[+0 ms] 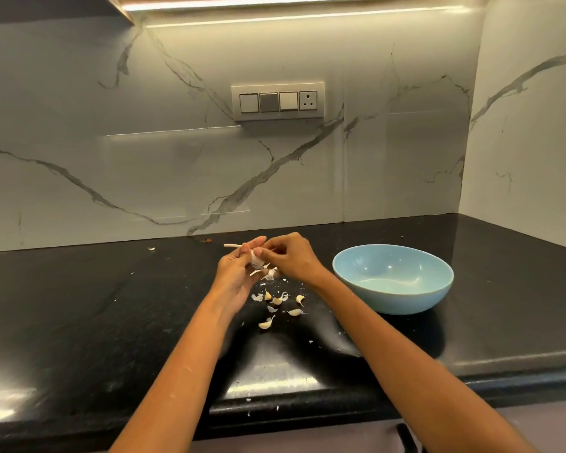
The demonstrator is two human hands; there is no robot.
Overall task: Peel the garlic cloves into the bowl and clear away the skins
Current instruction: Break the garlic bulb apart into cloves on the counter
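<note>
Marble-patterned wall panels back a black worktop [111, 305], with a switch plate [277, 101] set in the rear wall and a light strip along the top. Both hands meet above the middle of the worktop. Left hand [237, 273] — fingers curled round a garlic bulb [256, 259], holding it clear of the surface; a pale stalk [232, 245] projects from the bulb to the left, past the fingertips. Right hand [290, 256] — fingers bent inward, tips pinching at the top of the same bulb, so both hands grasp it. Loose papery skin hangs below the bulb between the hands. Directly beneath, on the worktop, lie separated cloves [276, 305], unpeeled, scattered close together with skins [257, 297] mixed among them; the nearest clove lies a little apart toward the front edge. Small white flakes are strewn further out, some at the front lip of the worktop and one near the rear wall on the left. A light blue bowl [392, 300] stands upright to the right of the cloves, near the right forearm but not touching it; nothing is visible inside it. Both forearms reach in from the lower frame edge, bare to the elbow.
</note>
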